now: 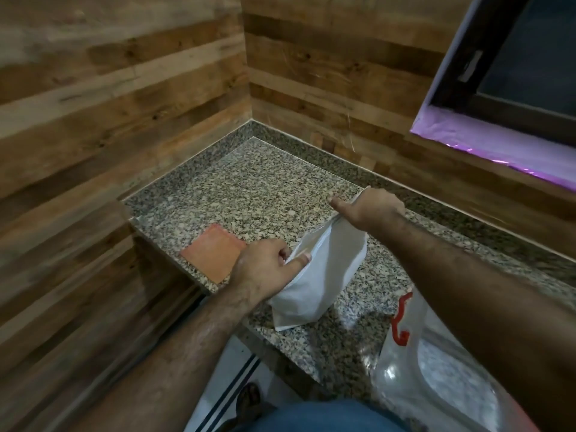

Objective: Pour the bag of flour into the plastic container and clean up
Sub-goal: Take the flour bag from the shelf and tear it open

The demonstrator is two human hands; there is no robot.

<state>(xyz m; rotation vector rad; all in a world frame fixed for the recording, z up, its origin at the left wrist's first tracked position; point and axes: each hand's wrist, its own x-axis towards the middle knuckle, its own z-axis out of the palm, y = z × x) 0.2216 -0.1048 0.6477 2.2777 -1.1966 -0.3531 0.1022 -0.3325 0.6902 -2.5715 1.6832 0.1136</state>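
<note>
A white paper flour bag [321, 275] stands on the speckled granite counter [249, 188], its base near the front edge. My left hand [265, 266] pinches the near-left side of the bag's top. My right hand [371, 207] grips the far-right corner of the top, index finger stretched out, so the mouth is pulled wide between both hands. A clear plastic container [436, 375] with a red clip sits at the lower right, partly under my right forearm.
An orange cloth [212, 254] lies flat at the counter's left front corner. Wood-panelled walls close the counter at left and back. A window [514, 73] with purple film sits at upper right. My foot shows on the floor below.
</note>
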